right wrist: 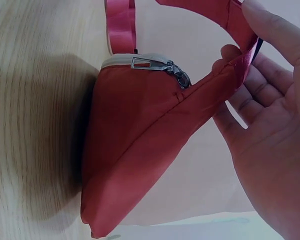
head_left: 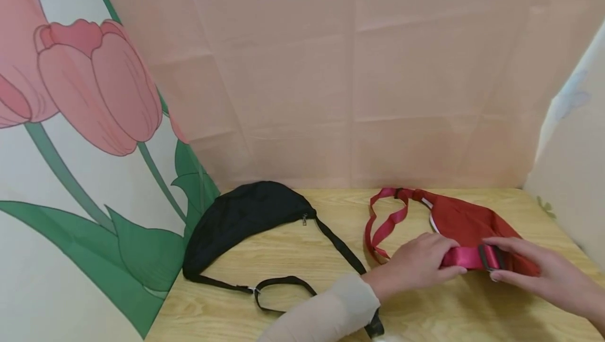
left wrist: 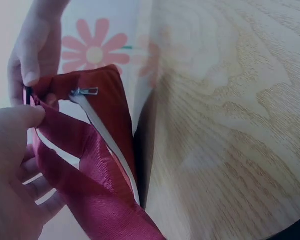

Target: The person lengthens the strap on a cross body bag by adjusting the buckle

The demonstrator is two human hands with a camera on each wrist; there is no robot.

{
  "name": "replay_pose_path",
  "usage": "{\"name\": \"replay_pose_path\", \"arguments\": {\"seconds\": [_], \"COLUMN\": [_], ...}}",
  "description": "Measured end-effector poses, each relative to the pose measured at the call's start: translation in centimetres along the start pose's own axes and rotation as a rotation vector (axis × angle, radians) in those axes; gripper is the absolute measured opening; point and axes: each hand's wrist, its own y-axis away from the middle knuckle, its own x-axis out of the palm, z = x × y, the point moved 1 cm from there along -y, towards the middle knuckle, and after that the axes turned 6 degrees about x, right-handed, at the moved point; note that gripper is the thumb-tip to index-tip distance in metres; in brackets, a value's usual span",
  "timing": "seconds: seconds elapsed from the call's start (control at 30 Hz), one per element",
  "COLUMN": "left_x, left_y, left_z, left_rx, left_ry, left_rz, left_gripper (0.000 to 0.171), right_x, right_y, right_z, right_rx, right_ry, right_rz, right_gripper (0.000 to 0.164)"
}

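A red waist bag (head_left: 468, 218) lies at the right of the table, its near end lifted by the hands. My left hand (head_left: 423, 260) pinches the crimson strap (head_left: 465, 258) between thumb and fingers. Facing it, my right hand (head_left: 543, 273) grips the strap's end at a dark slider buckle (head_left: 491, 257). In the left wrist view, the strap hangs in a loop below the left thumb, and a silver zipper pull (left wrist: 87, 91) shows on the bag. The right wrist view has the right thumb and fingers around the strap where it joins the bag body (right wrist: 135, 130).
To the left lies a black waist bag (head_left: 250, 221), its black strap (head_left: 340, 245) running toward the near edge, partly under the left sleeve (head_left: 331, 310). A wood-grain table (head_left: 340, 200) meets a pinkish backdrop (head_left: 350, 79). A tulip-print panel (head_left: 99, 84) stands at the left.
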Motion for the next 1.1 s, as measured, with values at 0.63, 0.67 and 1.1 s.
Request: {"name": "replay_pose_path", "arguments": {"seconds": [0.63, 0.67, 1.1], "left_x": [-0.6, -0.7, -0.7], "left_y": [-0.8, -0.9, -1.4], "left_z": [-1.3, -1.3, -2.0], "left_rx": [0.021, 0.025, 0.0], "left_ry": [-0.009, -0.006, 0.042], "left_rz": [0.015, 0.014, 0.033], "left_gripper": [0.047, 0.047, 0.042], "right_x": [0.4, 0.4, 0.8], "right_y": [-0.2, -0.2, -0.1], "right_z": [0.1, 0.2, -0.1], "right_rx": [0.004, 0.0, 0.004], "right_ry": [-0.048, -0.055, -0.089], "right_rz": [-0.01, -0.008, 0.015], "right_gripper": [0.057, 0.057, 0.057]}}
